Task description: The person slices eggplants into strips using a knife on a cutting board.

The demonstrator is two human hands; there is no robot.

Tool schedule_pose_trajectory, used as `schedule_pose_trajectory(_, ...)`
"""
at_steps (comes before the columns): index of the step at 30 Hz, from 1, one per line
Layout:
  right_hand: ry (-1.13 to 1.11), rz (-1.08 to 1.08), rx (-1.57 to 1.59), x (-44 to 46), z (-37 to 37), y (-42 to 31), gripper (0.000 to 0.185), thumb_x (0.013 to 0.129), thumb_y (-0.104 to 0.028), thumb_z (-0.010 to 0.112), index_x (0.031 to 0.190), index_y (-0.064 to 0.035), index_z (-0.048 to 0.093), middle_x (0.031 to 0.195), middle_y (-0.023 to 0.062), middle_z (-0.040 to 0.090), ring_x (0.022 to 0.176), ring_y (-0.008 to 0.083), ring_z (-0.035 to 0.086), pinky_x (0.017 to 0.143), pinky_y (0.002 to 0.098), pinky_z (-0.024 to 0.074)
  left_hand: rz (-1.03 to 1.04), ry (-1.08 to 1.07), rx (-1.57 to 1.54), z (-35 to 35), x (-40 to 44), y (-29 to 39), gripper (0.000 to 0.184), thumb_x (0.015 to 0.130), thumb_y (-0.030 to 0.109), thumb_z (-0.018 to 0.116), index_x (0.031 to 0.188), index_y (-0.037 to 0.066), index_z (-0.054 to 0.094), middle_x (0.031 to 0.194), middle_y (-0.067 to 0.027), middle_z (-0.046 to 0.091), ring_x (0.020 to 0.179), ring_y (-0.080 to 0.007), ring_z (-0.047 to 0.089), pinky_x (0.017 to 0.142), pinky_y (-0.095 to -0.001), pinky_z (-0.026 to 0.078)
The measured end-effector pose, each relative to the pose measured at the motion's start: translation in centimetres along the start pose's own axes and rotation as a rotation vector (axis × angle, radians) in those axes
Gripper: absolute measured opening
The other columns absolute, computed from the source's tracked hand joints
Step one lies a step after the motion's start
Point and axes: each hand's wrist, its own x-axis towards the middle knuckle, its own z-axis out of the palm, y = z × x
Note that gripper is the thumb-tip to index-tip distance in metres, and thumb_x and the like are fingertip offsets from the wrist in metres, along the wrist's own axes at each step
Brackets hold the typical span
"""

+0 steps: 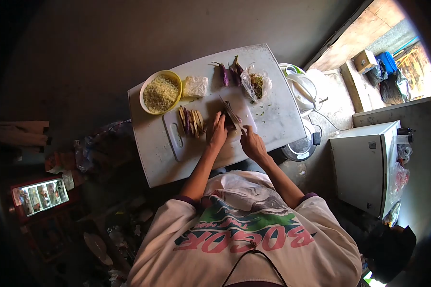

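My right hand is closed round the handle of a knife, whose blade points away from me over a white cutting board. Close to the blade's left side, my left hand is on the board, fingers bent against a dark eggplant piece that they and the blade mostly hide. Cut eggplant strips, purple and pale, lie in a row on the board left of that hand. Beyond the board are whole purple eggplants with stems.
A yellow bowl of pale grated or grain-like food stands at the table's back left, beside a wrapped white block. A clear plastic bag holds greens. A white rice cooker and small white fridge stand to the right.
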Motion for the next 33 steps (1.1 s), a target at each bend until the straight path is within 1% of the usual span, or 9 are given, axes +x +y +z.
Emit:
schedule_pose_trajectory(1,0.008,-0.026,0.027,-0.6,-0.4,-0.3,0.029,0.098,-0.020,0.055,0.121,-0.0085,0.042,0.071,0.0278,0.064,0.067,0.0492,0.062,0.060,0.0600,0.0443,0.001,0.000,-0.001,0.6,0.0,-0.8,0.058,0.082,-0.005,0.066,0.137,-0.003,0.045,0.151,-0.0257,0.036,0.138,-0.0432,0.040,0.113,-0.0453,0.038)
schedule_pose_trajectory(5,-0.049,-0.015,-0.013,-1.8,-2.4,-2.2,0.027,0.099,-0.020,0.054,0.119,-0.0082,0.042,0.069,0.0281,0.063,0.066,0.0500,0.061,0.059,0.0602,0.0440,0.025,-0.007,0.043,1.3,-0.1,-2.2,0.057,0.083,-0.009,0.059,0.138,-0.004,0.043,0.152,-0.0273,0.035,0.140,-0.0441,0.037,0.116,-0.0457,0.034)
schedule_pose_trajectory(7,-0.161,0.021,-0.069,-2.2,-3.6,-3.3,0.026,0.100,-0.022,0.051,0.117,-0.0068,0.038,0.076,0.0298,0.065,0.072,0.0506,0.064,0.063,0.0618,0.0460,0.068,0.029,0.012,1.3,-0.2,-2.0,0.056,0.084,-0.009,0.058,0.138,-0.005,0.043,0.153,-0.0273,0.034,0.140,-0.0442,0.036,0.116,-0.0461,0.034)
schedule_pose_trajectory(10,-0.109,0.015,-0.103,-2.8,-2.8,-2.9,0.026,0.099,-0.021,0.053,0.116,-0.0056,0.040,0.067,0.0286,0.062,0.063,0.0517,0.061,0.056,0.0622,0.0435,0.058,0.039,-0.024,0.6,0.0,-1.1,0.051,0.087,-0.005,0.060,0.136,-0.005,0.044,0.153,-0.0275,0.034,0.140,-0.0446,0.037,0.115,-0.0469,0.035)
schedule_pose_trajectory(15,-0.114,0.049,-0.144,-3.5,-2.3,-3.0,0.027,0.100,-0.023,0.050,0.113,-0.0014,0.040,0.066,0.0289,0.062,0.061,0.0519,0.061,0.056,0.0619,0.0452,0.080,0.081,-0.061,0.9,0.2,-1.2,0.054,0.091,0.018,0.070,0.133,-0.007,0.046,0.149,-0.0290,0.038,0.135,-0.0464,0.041,0.112,-0.0473,0.037)
schedule_pose_trajectory(18,-0.119,0.039,-0.197,-3.8,-2.5,-3.6,0.028,0.101,-0.024,0.049,0.111,0.0005,0.040,0.065,0.0284,0.062,0.059,0.0502,0.061,0.055,0.0609,0.0469,0.055,0.056,-0.025,0.8,0.5,-1.0,0.056,0.090,0.024,0.071,0.130,-0.009,0.048,0.147,-0.0303,0.040,0.132,-0.0478,0.043,0.109,-0.0478,0.039)
schedule_pose_trajectory(22,-0.115,0.016,-0.251,-3.2,-2.7,-3.5,0.028,0.101,-0.024,0.047,0.112,0.0014,0.040,0.064,0.0269,0.062,0.058,0.0471,0.063,0.055,0.0587,0.0492,-0.016,-0.060,-0.059,0.0,1.0,-0.7,0.055,0.090,0.025,0.071,0.126,-0.010,0.049,0.145,-0.0314,0.042,0.128,-0.0484,0.046,0.106,-0.0485,0.041)
schedule_pose_trajectory(24,-0.129,0.047,-0.241,-2.9,-2.8,-3.6,0.028,0.101,-0.024,0.047,0.112,0.0014,0.041,0.064,0.0265,0.062,0.058,0.0468,0.063,0.055,0.0583,0.0495,0.066,0.040,-0.067,0.3,1.0,-0.9,0.053,0.090,0.028,0.071,0.122,-0.010,0.051,0.142,-0.0323,0.044,0.124,-0.0485,0.049,0.103,-0.0491,0.043)
schedule_pose_trajectory(33,-0.090,0.051,-0.181,-1.9,-1.4,-3.4,0.029,0.100,-0.024,0.048,0.113,0.0009,0.042,0.065,0.0255,0.063,0.060,0.0458,0.064,0.056,0.0572,0.0506,0.090,0.040,0.031,-0.6,0.9,0.0,0.050,0.090,0.031,0.070,0.112,-0.010,0.054,0.135,-0.0326,0.047,0.122,-0.0508,0.049,0.104,-0.0496,0.041)
